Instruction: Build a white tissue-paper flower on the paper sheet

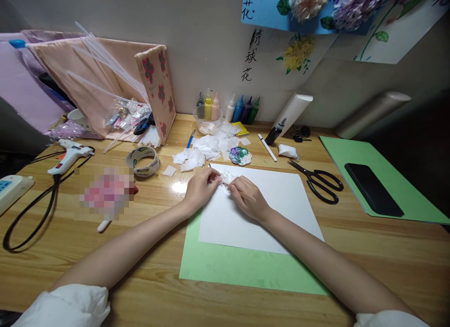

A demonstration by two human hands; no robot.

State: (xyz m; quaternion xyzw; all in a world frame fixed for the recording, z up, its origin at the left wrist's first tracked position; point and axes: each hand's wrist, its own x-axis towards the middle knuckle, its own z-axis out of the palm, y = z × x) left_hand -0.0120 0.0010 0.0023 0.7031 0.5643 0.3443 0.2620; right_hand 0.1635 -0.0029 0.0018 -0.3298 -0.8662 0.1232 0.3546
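Observation:
Both hands meet at a small bunch of crumpled white tissue paper (230, 173) near the top edge of a white sheet (277, 191). My left hand (201, 189) is closed, thumb and fingers pinched at the bunch's left side. Opposite it, my right hand (251, 200) is curled around a thin wooden stick (248, 196), whose tip points into the tissue. The fingers partly cover the spot where stick and tissue meet. Beneath the white sheet lies a green sheet (246, 273). Loose white tissue squares (207, 146) are heaped just beyond my hands.
Scissors (318, 179), a white pen (267, 147) and a phone (373, 189) lie to the right. Leftward are a tape roll (143, 161), a glue gun (70, 156) with a looped cable, and a blurred-out pink item (107, 192). Several paint bottles (239, 109) line the wall.

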